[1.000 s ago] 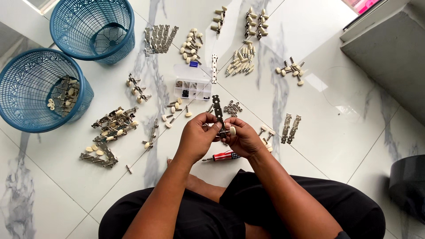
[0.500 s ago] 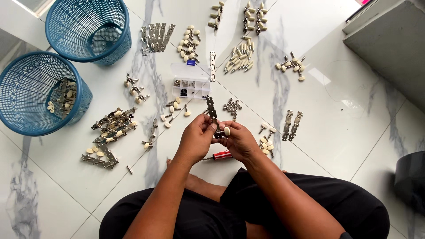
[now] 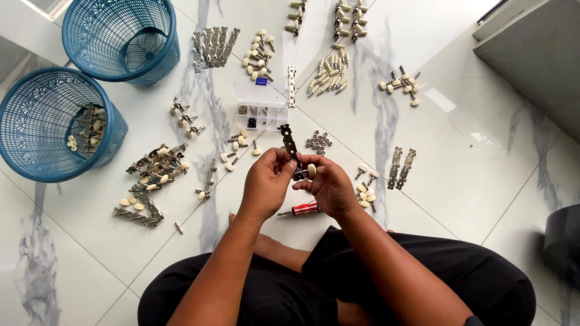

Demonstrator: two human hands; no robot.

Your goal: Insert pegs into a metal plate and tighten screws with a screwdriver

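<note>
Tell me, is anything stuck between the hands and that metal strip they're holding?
No, nothing visible is. The left hand and the right hand both pinch the metal strip directly, above the white floor. The screwdriver lies beneath the hands, out of their way.

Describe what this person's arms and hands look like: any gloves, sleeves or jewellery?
Both the left hand and the right hand are bare: no gloves, rings or watch show. Both forearms are uncovered down to the frame's edge, with no sleeves in view. The legs wear black cloth trousers.

two blue baskets, red-handled screwdriver
</note>
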